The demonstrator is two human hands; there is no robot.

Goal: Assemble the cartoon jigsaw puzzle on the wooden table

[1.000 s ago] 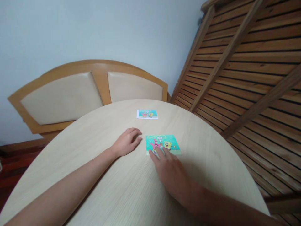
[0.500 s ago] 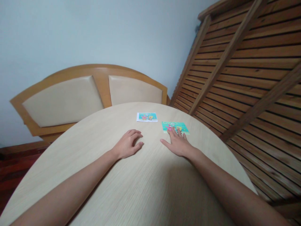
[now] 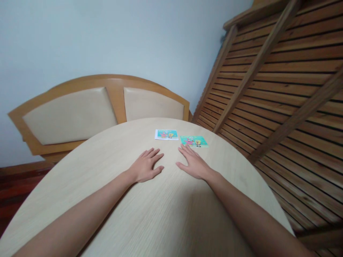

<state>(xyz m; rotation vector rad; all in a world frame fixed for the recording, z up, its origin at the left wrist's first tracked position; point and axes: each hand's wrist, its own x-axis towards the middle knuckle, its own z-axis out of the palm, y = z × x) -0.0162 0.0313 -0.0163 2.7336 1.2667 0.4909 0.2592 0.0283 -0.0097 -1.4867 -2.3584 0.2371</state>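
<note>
Two cartoon picture cards lie flat toward the far side of the round table [image 3: 107,214]. The left card [image 3: 166,134] has a white border and shows a pink and a yellow figure on turquoise. A little nearer and to its right is the borderless right card [image 3: 194,141] with a similar picture. My left hand [image 3: 148,165] rests palm down on the tabletop, fingers spread, in front of the left card and apart from it. My right hand [image 3: 193,162] is open with its fingertips at the near edge of the right card; I cannot tell whether they touch it.
Beyond the table stands a wooden headboard [image 3: 114,96] with cream padded panels, against a pale blue wall [image 3: 107,35]. A slatted wooden panel [image 3: 268,89] leans along the right side. Dark red flooring [image 3: 21,192] shows at the lower left.
My right hand has drawn back and left off the right card, which has shifted left and slightly away, closer to the left card. The fingers of my left hand have spread out.
</note>
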